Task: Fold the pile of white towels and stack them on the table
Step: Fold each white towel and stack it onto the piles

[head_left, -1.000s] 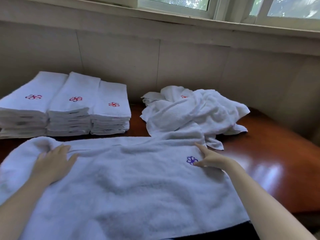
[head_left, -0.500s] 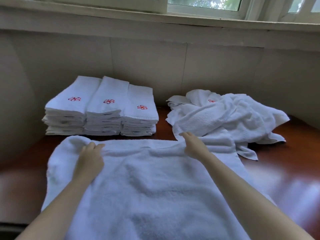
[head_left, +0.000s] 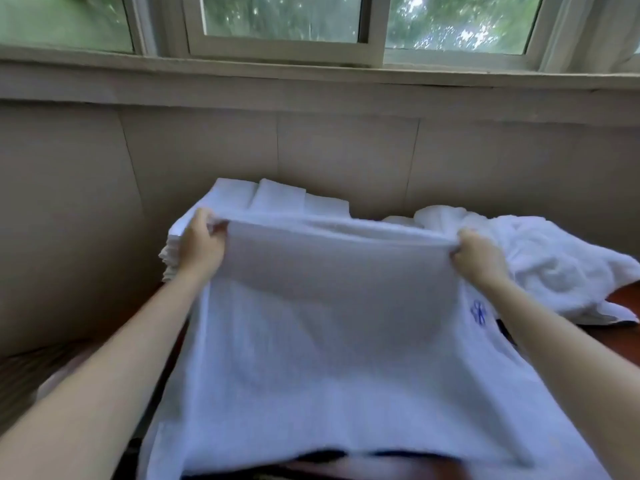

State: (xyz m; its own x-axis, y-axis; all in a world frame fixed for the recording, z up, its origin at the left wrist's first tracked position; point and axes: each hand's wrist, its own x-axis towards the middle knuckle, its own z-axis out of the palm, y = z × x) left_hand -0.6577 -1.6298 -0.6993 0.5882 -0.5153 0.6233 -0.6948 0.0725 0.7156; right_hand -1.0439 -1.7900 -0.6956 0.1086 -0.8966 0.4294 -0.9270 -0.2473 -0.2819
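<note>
Looking down past our two bare forearms, we see the white towel [head_left: 329, 358] hanging in front of us, its near hem drooping over the front edge of the dark reddish tabletop [head_left: 625, 299]. The cloth slopes up and away from us and is stretched wide between both hands. A blue flower mark [head_left: 478, 311] sits near the towel's right side, just below our right wrist.

Our left hand [head_left: 199, 245] grips the towel's far left corner, its fingers [head_left: 203, 219] curled over the top edge with the thumb pinching from the near side. Our right hand [head_left: 479, 256] grips the far right corner in the same way, fingers [head_left: 465, 237] closed tight on the bunched edge. The edge runs taut and nearly level between them, held above the tabletop.

Behind the raised edge, on the left, the tops of the folded stacks [head_left: 277, 199] show side by side. To the right lies the loose pile [head_left: 540, 261] of crumpled white towels, partly behind our right hand. Beyond stand a pale panelled wall [head_left: 346, 150] and a window [head_left: 284, 19] with green leaves outside.
</note>
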